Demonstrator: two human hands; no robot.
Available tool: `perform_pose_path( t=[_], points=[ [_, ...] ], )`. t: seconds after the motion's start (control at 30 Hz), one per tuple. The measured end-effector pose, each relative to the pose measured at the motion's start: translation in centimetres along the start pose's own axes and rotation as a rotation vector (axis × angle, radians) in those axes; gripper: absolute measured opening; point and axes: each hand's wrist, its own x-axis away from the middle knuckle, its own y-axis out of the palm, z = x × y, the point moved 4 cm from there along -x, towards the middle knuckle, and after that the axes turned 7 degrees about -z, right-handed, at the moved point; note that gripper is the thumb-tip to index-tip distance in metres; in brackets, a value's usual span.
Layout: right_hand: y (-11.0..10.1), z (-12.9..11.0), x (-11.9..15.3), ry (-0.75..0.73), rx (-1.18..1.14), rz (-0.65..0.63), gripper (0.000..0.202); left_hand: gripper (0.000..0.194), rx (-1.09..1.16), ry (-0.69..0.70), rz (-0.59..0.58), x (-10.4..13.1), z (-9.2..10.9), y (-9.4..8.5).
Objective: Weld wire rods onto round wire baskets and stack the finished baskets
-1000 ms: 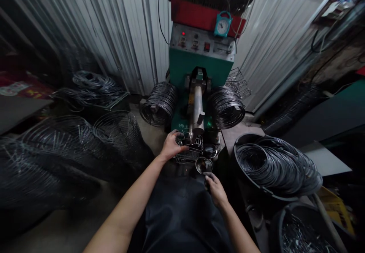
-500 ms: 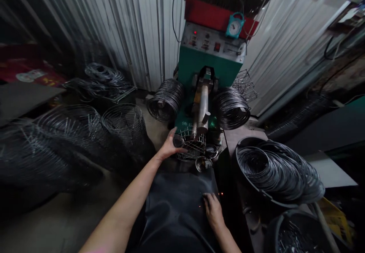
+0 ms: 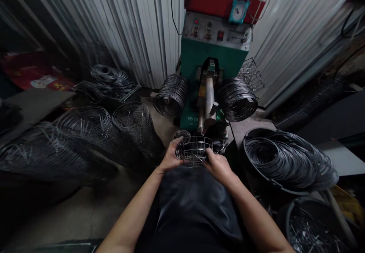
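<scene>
A round wire basket [image 3: 194, 152] is between my hands, below the metal arm [image 3: 210, 101] of a green machine [image 3: 213, 57]. My left hand [image 3: 171, 157] grips its left side, the thumb near a small ring [image 3: 181, 136]. My right hand [image 3: 217, 163] is closed on the basket's right side. A black apron [image 3: 194, 203] lies below the basket. Beside the machine's arm hang two wire coils, one left [image 3: 171, 95] and one right [image 3: 238, 99].
Stacked wire frames [image 3: 132, 122] stand at the left. To the right are a tub [image 3: 273, 182] of wire rings and a bucket [image 3: 285, 215] of metal pieces. A teal dial clock [image 3: 238, 10] hangs on the machine.
My right hand has moved up from the apron and taken hold of the basket. The basket has come away from the machine's arm, towards me. The view has shifted slightly.
</scene>
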Motion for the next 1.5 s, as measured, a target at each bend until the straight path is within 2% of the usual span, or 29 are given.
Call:
perform_pose_path(
  t=[0.07, 0.13, 0.27, 0.37, 0.43, 0.5, 0.63, 0.77, 1.07, 1.37, 1.5],
  points=[
    [-0.4, -1.0, -0.7, 0.058, 0.064, -0.085, 0.027, 0.091, -0.065, 0.066, -0.036, 0.8, 2.0, 0.1],
    [-0.3, -1.4, -1.0, 0.125, 0.068, -0.093, 0.024, 0.083, -0.168, 0.126, -0.07, 0.9, 3.9, 0.4],
    [0.9, -0.8, -0.4, 0.236, -0.004, 0.082, 0.017, 0.063, -0.36, 0.191, -0.141, 0.3, 6.7, 0.7],
    [2.1, -0.2, 0.3, 0.128, -0.156, 0.235, 0.014, 0.055, -0.418, 0.19, -0.141, -0.1, 7.2, 0.7],
    [2.6, 0.0, 0.6, -0.041, -0.285, 0.263, 0.016, 0.056, -0.433, 0.179, -0.145, -0.1, 7.1, 0.7],
    [2.6, 0.1, 0.8, -0.184, -0.351, 0.231, 0.019, 0.058, -0.435, 0.168, -0.154, -0.1, 6.8, 0.7],
    [2.2, 0.5, 0.7, -0.3, -0.302, 0.125, 0.025, 0.061, -0.419, 0.163, -0.154, -0.2, 6.3, 0.6],
    [2.3, 1.2, -0.1, -0.312, -0.277, 0.119, 0.025, 0.063, -0.388, 0.169, -0.142, -0.7, 5.7, 0.7],
    [3.0, 2.0, -1.4, -0.349, -0.286, 0.221, 0.02, 0.061, -0.25, 0.192, -0.146, -2.2, 3.7, 1.1],
    [1.1, 2.8, -4.2, -0.282, -0.184, 0.204, 0.016, 0.059, -0.165, 0.104, -0.164, -5.5, 2.8, 1.0],
    [0.9, 2.8, -4.3, -0.247, -0.13, 0.237, 0.017, 0.061, -0.165, 0.093, -0.188, -5.8, 2.9, 1.2]
  ],
)
